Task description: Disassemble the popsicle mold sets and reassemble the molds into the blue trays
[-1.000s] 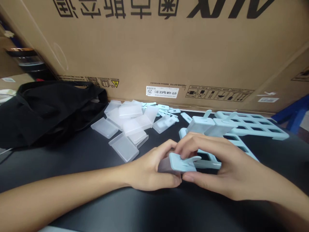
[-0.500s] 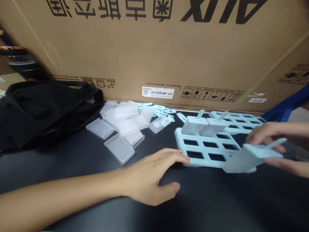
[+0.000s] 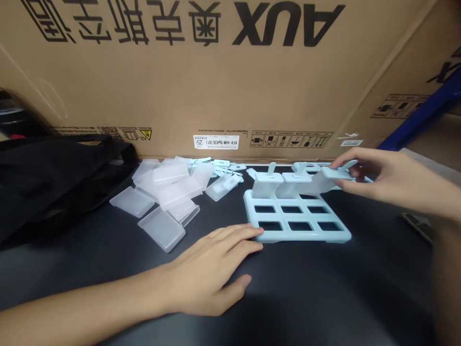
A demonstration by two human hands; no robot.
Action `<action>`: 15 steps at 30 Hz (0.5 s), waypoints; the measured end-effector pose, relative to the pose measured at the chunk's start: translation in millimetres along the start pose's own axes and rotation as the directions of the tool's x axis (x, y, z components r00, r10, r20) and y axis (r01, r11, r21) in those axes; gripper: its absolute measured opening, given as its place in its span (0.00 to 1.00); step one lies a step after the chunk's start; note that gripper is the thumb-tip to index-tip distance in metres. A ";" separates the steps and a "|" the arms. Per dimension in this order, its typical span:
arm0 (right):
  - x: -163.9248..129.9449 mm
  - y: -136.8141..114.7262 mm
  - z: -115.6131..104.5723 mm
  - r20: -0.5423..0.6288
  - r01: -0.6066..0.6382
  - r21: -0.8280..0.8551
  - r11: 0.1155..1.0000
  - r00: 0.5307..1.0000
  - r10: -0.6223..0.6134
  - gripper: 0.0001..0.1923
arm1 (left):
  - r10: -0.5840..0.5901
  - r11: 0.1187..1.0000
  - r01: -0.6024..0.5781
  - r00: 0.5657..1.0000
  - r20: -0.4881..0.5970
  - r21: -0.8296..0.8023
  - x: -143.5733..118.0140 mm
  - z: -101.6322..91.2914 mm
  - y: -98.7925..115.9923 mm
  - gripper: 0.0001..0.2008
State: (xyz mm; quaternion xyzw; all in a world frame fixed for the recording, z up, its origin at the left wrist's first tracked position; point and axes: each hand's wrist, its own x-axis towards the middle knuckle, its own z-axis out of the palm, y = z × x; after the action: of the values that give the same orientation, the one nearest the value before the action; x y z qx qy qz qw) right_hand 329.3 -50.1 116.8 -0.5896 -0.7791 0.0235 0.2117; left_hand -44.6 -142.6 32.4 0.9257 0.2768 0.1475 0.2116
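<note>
Head view: the right hand (image 3: 389,185) pinches a pale blue mould piece (image 3: 329,177) at the far row of the blue tray (image 3: 298,235).
Behind it I read "AUX" (printed upside down) on the cardboard box (image 3: 230,77), with a white label (image 3: 216,141) reading "KFR-46W/BpR3E(B1)". My left hand (image 3: 212,269) lies palm-down on the black table (image 3: 324,298), fingers spread and holding nothing, their tips touching the tray's near corner. The right arm is stretched forward, fingers clamped on the piece's cap beside two seated pieces (image 3: 279,182). Clear lids (image 3: 162,192) lie heaped to the left.

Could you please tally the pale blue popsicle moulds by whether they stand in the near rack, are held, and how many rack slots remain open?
Moulds standing in the near rack: 2
Mould held by the right hand: 1
Open slots: 6
Total moulds: 3
</note>
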 end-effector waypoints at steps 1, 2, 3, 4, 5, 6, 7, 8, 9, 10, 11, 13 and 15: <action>0.2 0.0 1.4 -0.006 0.003 -0.003 1.000 1.000 -0.003 0.20 | 0.001 1.000 -0.001 1.000 0.003 0.010 0.2 0.1 0.1 0.24; 0.2 0.3 2.3 -0.010 0.004 -0.005 1.000 1.000 -0.004 0.19 | 0.002 1.000 -0.002 1.000 0.004 0.017 0.3 0.2 0.1 0.24; 0.0 1.0 2.8 -0.014 0.002 -0.007 1.000 1.000 -0.002 0.19 | 0.004 1.000 -0.004 1.000 0.002 0.022 0.4 0.2 0.1 0.24; -0.2 2.0 3.0 -0.013 0.000 -0.009 1.000 1.000 0.000 0.19 | 0.007 1.000 -0.007 1.000 0.000 0.023 0.4 0.1 0.1 0.24; -0.3 3.4 3.2 -0.010 -0.001 -0.012 1.000 1.000 0.001 0.19 | 0.010 1.000 -0.010 1.000 -0.004 0.023 0.4 0.1 0.1 0.24; -0.3 5.1 3.3 -0.005 -0.001 -0.014 1.000 1.000 0.001 0.19 | 0.012 1.000 -0.012 1.000 -0.010 0.022 0.3 0.0 0.1 0.24; -0.2 6.9 3.7 0.004 -0.001 -0.021 1.000 1.000 0.001 0.19 | 0.014 1.000 -0.014 1.000 -0.014 0.021 0.2 0.0 0.0 0.24; 0.1 8.5 4.1 0.015 0.000 -0.030 1.000 1.000 0.000 0.19 | 0.015 1.000 -0.015 1.000 -0.018 0.020 0.1 0.0 -0.1 0.23; 0.5 9.7 4.6 0.027 0.004 -0.037 0.999 1.000 -0.003 0.19 | 0.016 1.000 -0.016 1.000 -0.019 0.021 0.0 0.0 -0.2 0.23; 1.0 10.5 5.2 0.040 0.011 -0.041 0.999 0.999 -0.009 0.19 | 0.017 1.000 -0.016 1.000 -0.018 0.023 0.0 0.0 -0.3 0.23; 1.5 10.6 5.8 0.052 0.019 -0.036 0.999 0.999 -0.017 0.20 | 0.018 1.000 -0.017 1.000 -0.017 0.026 0.0 0.0 -0.4 0.23; 2.6 9.2 6.9 0.092 0.034 -0.003 0.999 0.995 -0.033 0.21 | 0.019 0.999 -0.019 1.000 -0.016 0.034 0.2 -0.2 -0.5 0.23; 3.8 7.0 8.4 0.052 0.032 0.006 0.999 0.998 -0.032 0.24 | 0.019 0.999 -0.018 1.000 -0.014 0.043 0.3 -0.3 -0.3 0.22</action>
State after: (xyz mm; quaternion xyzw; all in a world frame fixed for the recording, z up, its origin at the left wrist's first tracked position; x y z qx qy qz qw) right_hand 331.9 -42.7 108.4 -0.5758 -0.7935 0.0374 0.1934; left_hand -44.6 -142.1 32.6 0.9314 0.2728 0.1503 0.1885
